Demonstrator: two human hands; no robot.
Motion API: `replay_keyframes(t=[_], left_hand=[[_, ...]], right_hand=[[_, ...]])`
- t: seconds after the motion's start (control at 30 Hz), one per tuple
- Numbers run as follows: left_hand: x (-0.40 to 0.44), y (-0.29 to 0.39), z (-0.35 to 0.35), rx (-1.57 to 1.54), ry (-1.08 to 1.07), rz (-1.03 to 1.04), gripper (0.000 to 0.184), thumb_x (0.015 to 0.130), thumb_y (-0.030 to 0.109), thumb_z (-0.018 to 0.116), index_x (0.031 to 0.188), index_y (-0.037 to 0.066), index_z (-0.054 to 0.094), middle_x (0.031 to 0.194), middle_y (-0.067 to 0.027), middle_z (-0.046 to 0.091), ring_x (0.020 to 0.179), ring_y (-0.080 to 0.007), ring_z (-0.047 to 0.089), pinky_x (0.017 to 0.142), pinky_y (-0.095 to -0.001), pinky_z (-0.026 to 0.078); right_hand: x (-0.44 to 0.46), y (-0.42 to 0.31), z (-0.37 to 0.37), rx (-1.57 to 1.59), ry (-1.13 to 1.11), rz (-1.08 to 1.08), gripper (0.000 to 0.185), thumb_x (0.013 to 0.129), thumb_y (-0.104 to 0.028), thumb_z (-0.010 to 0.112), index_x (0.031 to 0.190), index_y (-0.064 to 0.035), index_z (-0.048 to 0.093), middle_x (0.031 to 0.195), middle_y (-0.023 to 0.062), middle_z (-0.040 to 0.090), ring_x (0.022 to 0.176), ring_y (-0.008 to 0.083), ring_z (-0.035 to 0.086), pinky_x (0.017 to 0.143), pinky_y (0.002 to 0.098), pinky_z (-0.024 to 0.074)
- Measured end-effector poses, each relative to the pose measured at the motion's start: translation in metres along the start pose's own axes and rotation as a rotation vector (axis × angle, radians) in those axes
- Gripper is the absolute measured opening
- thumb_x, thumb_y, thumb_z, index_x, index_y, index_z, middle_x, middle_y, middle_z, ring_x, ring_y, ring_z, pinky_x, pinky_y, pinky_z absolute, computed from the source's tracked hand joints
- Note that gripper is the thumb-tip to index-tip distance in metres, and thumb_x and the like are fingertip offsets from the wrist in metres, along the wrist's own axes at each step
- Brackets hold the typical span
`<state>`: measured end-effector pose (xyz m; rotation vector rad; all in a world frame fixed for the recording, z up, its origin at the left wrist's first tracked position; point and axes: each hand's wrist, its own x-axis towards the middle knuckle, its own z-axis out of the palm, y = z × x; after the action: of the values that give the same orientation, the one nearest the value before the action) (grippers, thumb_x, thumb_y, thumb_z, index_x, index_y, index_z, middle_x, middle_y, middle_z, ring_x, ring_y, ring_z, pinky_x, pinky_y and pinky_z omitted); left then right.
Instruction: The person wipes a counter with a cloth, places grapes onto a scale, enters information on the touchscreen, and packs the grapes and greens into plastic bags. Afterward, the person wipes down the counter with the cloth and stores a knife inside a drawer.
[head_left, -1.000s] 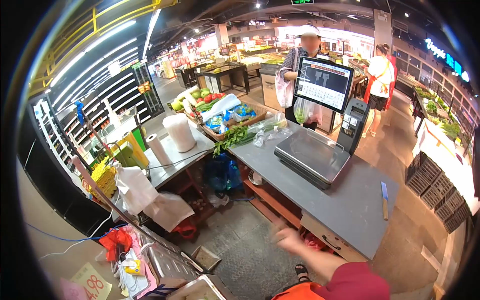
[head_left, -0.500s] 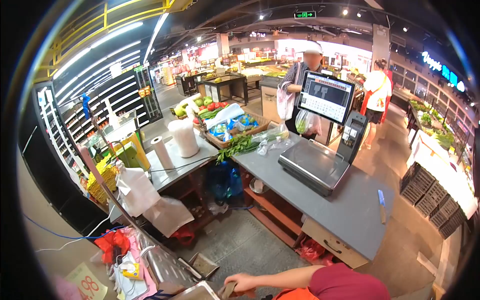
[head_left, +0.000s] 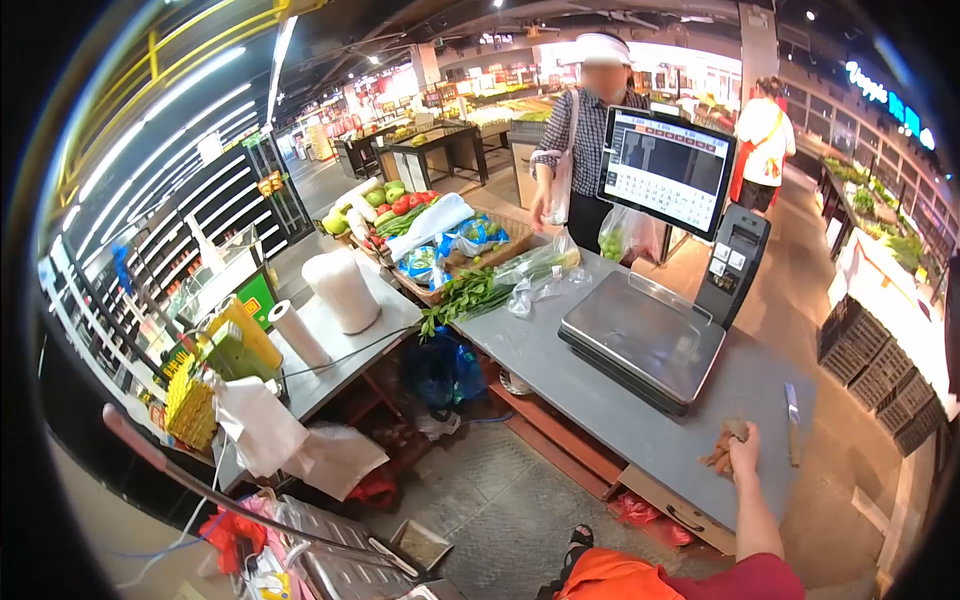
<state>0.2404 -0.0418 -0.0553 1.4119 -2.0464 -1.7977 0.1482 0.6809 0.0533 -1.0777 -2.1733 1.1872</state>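
Observation:
My right hand (head_left: pixel 744 450) is closed around a crumpled brown cloth (head_left: pixel 717 458) that rests on the grey counter (head_left: pixel 660 440). The cloth bunches out to the left of my fingers. Just right of the hand lies a knife (head_left: pixel 792 420) with a bluish-white blade and a brown handle. Beyond the hand, a scale (head_left: pixel 640 335) with a flat metal plate and a screen (head_left: pixel 666 172) stands on the counter. My left hand is out of the picture.
Leafy greens (head_left: pixel 470 298) and plastic-wrapped vegetables lie at the counter's far left end, by a produce basket (head_left: pixel 520 240). A bag roll (head_left: pixel 340 290) stands on the side table. One person (head_left: pixel 590 130) stands behind the screen; another (head_left: pixel 765 140) is farther back.
My right hand has moved from low beside the metal cabinet up and right onto the counter, carrying the cloth. The person behind the screen now stands more upright with an arm lowered.

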Motion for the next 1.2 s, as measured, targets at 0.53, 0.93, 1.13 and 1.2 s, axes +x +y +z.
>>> replay_keyframes(t=[0.53, 0.93, 1.13, 1.2], left_hand=[[-0.046, 0.120, 0.262, 0.062, -0.704, -0.023, 0.016, 0.085, 0.013, 0.054, 0.093, 0.000, 0.057, 0.076, -0.0036, 0.059, 0.067, -0.0110, 0.054, 0.063, -0.0231, 0.044], [0.056, 0.349, 0.540, 0.172, -1.080, 0.173, 0.040, 0.083, 0.027, 0.058, 0.115, 0.003, 0.051, 0.091, -0.0061, 0.060, 0.077, -0.0129, 0.056, 0.068, -0.0254, 0.044], [0.110, 0.394, 0.682, -0.372, -0.976, -0.427, 0.042, 0.081, 0.033, 0.063, 0.115, 0.013, 0.048, 0.100, -0.0002, 0.057, 0.091, -0.0127, 0.054, 0.071, -0.0238, 0.042], [0.103, 0.416, 0.693, -0.567, -0.813, -0.508, 0.037, 0.082, 0.031, 0.063, 0.113, 0.015, 0.049, 0.099, 0.0034, 0.057, 0.087, -0.0104, 0.053, 0.068, -0.0216, 0.041]], right_hand=[[0.034, 0.000, 0.031, -0.601, 0.004, 0.108, 0.071, 0.064, -0.016, 0.063, 0.130, -0.0132, 0.036, 0.134, 0.0191, 0.032, 0.122, 0.0389, 0.030, 0.102, 0.0436, 0.0278], [-0.004, -0.047, 0.064, -0.646, 0.342, 0.228, 0.075, 0.062, -0.008, 0.061, 0.131, -0.0042, 0.032, 0.131, 0.0198, 0.033, 0.122, 0.0391, 0.031, 0.100, 0.0464, 0.0290], [-0.040, -0.033, 0.093, -0.781, 0.543, 0.517, 0.070, 0.066, -0.011, 0.061, 0.130, -0.0021, 0.034, 0.116, 0.0180, 0.045, 0.104, 0.0317, 0.047, 0.084, 0.0426, 0.0409], [-0.048, -0.024, 0.094, -0.687, 0.529, 0.702, 0.069, 0.066, -0.012, 0.061, 0.129, -0.0023, 0.034, 0.115, 0.0172, 0.046, 0.101, 0.0306, 0.048, 0.081, 0.0418, 0.0412]])
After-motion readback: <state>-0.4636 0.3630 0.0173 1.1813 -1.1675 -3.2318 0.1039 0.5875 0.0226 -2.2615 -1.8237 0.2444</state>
